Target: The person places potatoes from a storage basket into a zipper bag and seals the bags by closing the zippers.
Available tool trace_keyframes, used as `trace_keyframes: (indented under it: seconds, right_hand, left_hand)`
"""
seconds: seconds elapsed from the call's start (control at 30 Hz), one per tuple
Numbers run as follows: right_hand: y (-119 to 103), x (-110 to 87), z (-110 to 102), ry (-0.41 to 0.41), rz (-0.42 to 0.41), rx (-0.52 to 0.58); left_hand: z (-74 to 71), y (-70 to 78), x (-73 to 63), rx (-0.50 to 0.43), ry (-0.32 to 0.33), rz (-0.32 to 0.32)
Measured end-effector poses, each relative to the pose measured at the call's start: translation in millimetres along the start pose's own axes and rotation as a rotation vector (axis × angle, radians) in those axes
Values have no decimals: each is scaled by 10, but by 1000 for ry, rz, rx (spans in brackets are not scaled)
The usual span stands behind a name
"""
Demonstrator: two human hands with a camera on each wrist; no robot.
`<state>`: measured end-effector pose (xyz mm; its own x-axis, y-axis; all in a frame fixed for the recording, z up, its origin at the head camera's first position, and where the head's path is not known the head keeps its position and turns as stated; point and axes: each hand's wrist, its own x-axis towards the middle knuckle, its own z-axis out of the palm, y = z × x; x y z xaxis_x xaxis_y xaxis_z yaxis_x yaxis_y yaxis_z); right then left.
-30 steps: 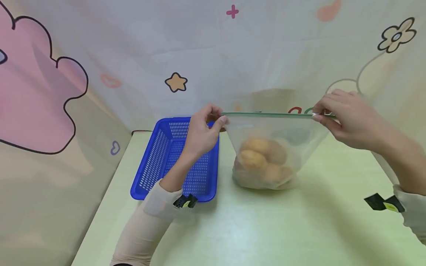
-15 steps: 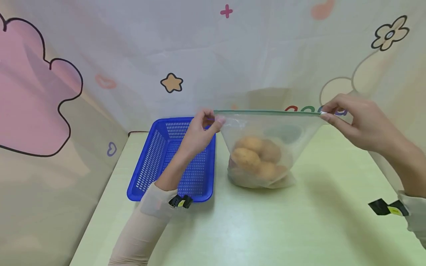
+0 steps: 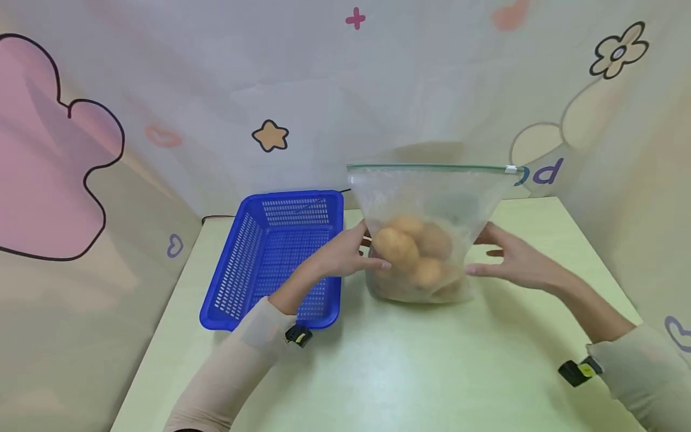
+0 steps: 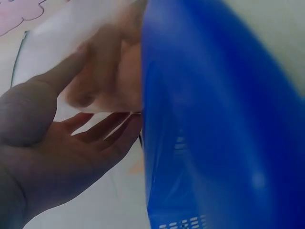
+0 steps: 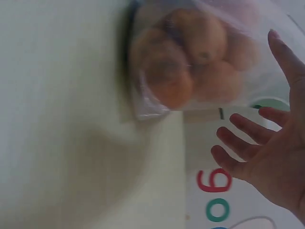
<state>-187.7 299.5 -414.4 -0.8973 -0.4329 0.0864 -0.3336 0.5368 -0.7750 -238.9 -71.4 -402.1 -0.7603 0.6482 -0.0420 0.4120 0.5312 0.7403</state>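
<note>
A clear zip bag point(image 3: 464, 189) stands upright on the table with several potatoes point(image 3: 396, 246) bunched in its lower part. Its green zip strip runs straight across the top, and the white slider point(image 3: 510, 170) sits near the right end. My left hand point(image 3: 341, 252) is at the bag's left side, thumb in front and fingers partly hidden behind it. On the other side, my right hand point(image 3: 518, 258) faces the bag with its thumb and fingers spread. The right wrist view shows these fingers point(image 5: 243, 143) extended, holding nothing.
A blue perforated basket point(image 3: 245, 231) stands just left of the bag, under my left forearm. In the left wrist view the basket's wall point(image 4: 214, 109) covers much of the frame. A printed cloth point(image 3: 324, 72) hangs behind the table point(image 3: 410, 366).
Both hands have let go of the bag's top corners and come down to its sides. The slider was between my right fingers before. The bag stays upright in about the same place.
</note>
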Motion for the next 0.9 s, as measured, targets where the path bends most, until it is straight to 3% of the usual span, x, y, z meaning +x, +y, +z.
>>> trace_keyframes:
  seconds: [0.1, 0.27, 0.47, 0.63, 0.73, 0.9]
  right_hand:
    - [205, 61, 325, -32, 25, 33]
    - [353, 106, 590, 59, 81, 129]
    - [233, 136, 462, 73, 106, 222]
    - [39, 191, 204, 106, 162, 231]
    - [-18, 227, 99, 114, 218, 221]
    - [43, 214, 155, 83, 331, 248]
  left_hand:
    - [79, -29, 42, -16, 49, 13]
    - [196, -52, 77, -46, 104, 1]
    - [239, 25, 150, -39, 209, -95]
    - [199, 163, 339, -68, 292, -185]
    - [186, 225, 454, -151, 278, -227]
    - [276, 247, 502, -260, 155, -336]
